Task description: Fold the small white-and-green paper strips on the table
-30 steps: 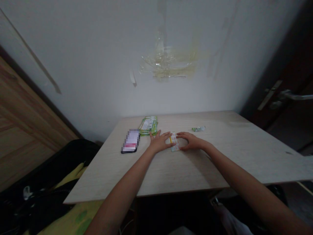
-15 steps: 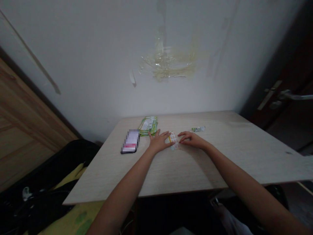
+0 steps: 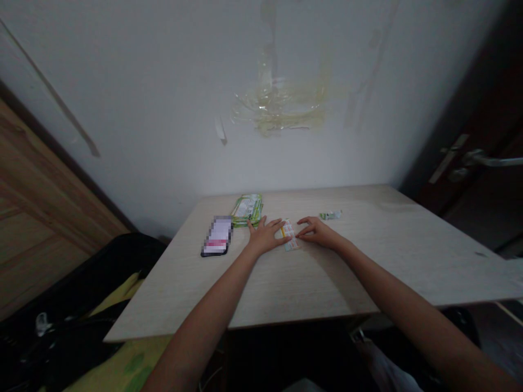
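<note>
A small flat printed card or sticker sheet [image 3: 290,239], pale with yellow and pink patches, lies on the table between my two hands. My left hand [image 3: 265,236] is spread out beside it, with thumb and fingertips on its left edge. At its right edge is my right hand [image 3: 319,232], fingers curved and apart, the thumb tip touching or very close to the sheet. I see nothing clearly gripped between the right fingers. Behind my left hand sits a stack of green-and-white packets [image 3: 247,209].
A phone [image 3: 218,236] with a blurred screen lies left of the packets. A small green-and-silver wrapper [image 3: 330,215] is beyond my right hand. The pale wooden table [image 3: 286,294] meets a wall [image 3: 163,109] with old tape; a door handle [image 3: 490,159] is at right.
My right hand has shifted slightly left, its thumb closer to the sheet's right edge. My left hand has stayed in place.
</note>
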Tool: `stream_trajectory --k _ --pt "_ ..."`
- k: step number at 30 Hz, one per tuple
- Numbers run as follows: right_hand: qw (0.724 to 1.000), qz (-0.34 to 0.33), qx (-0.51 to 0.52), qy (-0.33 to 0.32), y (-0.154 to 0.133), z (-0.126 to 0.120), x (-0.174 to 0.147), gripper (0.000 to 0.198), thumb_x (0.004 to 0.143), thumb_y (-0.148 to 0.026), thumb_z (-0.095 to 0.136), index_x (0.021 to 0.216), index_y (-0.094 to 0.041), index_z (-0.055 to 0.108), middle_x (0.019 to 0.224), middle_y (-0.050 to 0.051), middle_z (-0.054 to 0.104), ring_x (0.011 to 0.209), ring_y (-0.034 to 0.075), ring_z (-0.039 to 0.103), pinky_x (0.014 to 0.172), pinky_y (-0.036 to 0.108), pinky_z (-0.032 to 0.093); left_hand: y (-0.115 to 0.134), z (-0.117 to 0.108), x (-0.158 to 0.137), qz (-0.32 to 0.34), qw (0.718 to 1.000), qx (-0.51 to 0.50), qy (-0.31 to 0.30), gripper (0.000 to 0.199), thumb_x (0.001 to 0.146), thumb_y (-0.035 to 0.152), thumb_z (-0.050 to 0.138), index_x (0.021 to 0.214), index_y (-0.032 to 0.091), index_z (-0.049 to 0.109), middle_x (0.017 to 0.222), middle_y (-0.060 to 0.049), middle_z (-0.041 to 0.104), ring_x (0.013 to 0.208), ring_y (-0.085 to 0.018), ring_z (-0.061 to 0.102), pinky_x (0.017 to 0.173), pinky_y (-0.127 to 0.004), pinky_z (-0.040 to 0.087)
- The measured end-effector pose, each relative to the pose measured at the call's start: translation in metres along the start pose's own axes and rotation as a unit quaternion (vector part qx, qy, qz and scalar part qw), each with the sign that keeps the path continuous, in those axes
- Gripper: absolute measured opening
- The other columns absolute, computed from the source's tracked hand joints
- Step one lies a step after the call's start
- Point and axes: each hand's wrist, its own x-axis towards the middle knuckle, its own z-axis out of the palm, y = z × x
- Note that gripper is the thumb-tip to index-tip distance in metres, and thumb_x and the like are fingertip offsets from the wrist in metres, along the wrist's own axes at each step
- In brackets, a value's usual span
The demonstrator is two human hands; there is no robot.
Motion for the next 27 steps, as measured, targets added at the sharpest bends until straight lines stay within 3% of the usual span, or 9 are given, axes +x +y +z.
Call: stream_trajectory --k 8,19,27 --pt "0.998 0.017 -0.047 0.047 0.002 0.007 0.007 0.016 0.086 -0.036 0.068 0.089 -0.026 0.080 0.122 0.010 0.065 0.113 0.026 0.060 0.102 0.042 0.044 0.002 -0.003 -0.001 -0.001 1.000 -0.010 -0.003 0.075 0.081 0.084 0.033 0.148 0.050 0.033 0.159 0.007 0.034 0.149 -0.041 0.015 0.112 -0.074 -0.001" --pt "0.992 0.063 -0.094 0.061 0.005 0.013 0.021 0.020 0.087 -0.038 0.066 0.095 -0.026 0.080 0.120 0.011 0.065 0.108 0.025 0.061 0.100 0.042 0.046 0.002 -0.003 0.001 -0.003 1.000 -0.010 -0.011 0.077 0.080 0.084 0.036 0.148 0.048 0.035 0.159 0.006 0.034 0.149 -0.042 0.013 0.114 -0.073 0.001" --pt "0.996 0.015 -0.056 0.065 0.002 0.009 0.010 0.017 0.086 -0.038 0.068 0.090 -0.028 0.081 0.116 0.010 0.066 0.112 0.027 0.059 0.102 0.045 0.045 0.001 -0.007 -0.002 0.031 0.999 -0.021 -0.015 0.075 0.079 0.084 0.038 0.146 0.049 0.039 0.157 0.006 0.039 0.149 -0.042 0.015 0.109 -0.077 -0.006"
